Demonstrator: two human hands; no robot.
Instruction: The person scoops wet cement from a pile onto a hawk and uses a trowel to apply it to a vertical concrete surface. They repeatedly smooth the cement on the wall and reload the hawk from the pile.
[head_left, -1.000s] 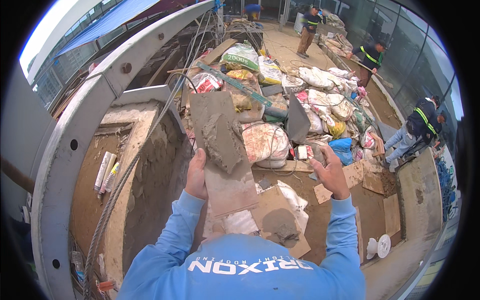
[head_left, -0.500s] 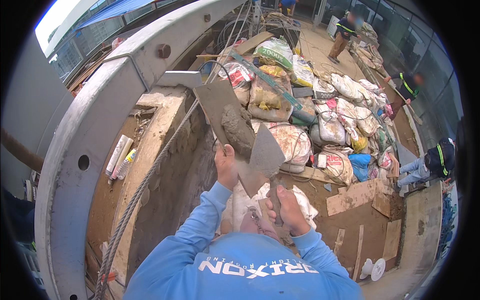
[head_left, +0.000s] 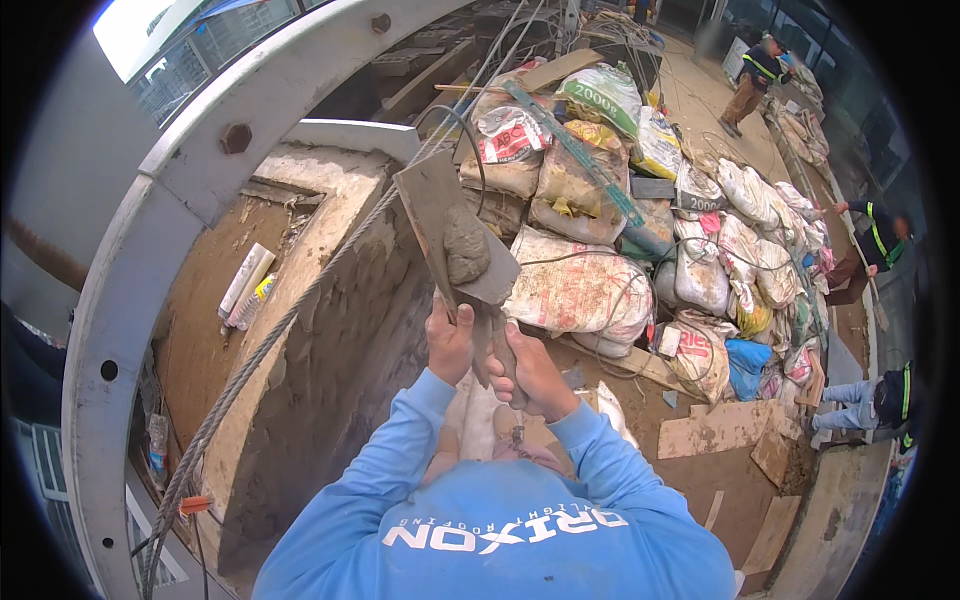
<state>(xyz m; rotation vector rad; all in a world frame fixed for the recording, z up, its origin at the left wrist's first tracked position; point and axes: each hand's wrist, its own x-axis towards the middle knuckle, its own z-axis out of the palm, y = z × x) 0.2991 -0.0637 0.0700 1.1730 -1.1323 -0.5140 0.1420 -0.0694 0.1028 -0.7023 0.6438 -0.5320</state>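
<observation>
My left hand (head_left: 449,338) is closed around the lower end of a flat, mud-coloured mortar board (head_left: 422,205), which is tilted up in front of me. A lump of wet grey mortar (head_left: 465,243) sits at the board's right side. My right hand (head_left: 532,372) grips the handle of a trowel (head_left: 494,281). Its grey blade overlaps the board's right edge, close against the mortar. Whether the lump rests on the blade or the board is hard to tell. Both hands are close together, just above my lap.
A mortar-smeared low wall (head_left: 330,290) runs on my left, with a steel cable (head_left: 290,325) and a large metal beam (head_left: 200,190) beside it. Stacked filled sacks (head_left: 580,280) lie ahead and right. Several people stand to the right; one wears a reflective vest (head_left: 765,68).
The trowel has moved left, from apart beside the board to against the mortar. My right hand is nearer my left. The view has turned, shifting the sacks rightward.
</observation>
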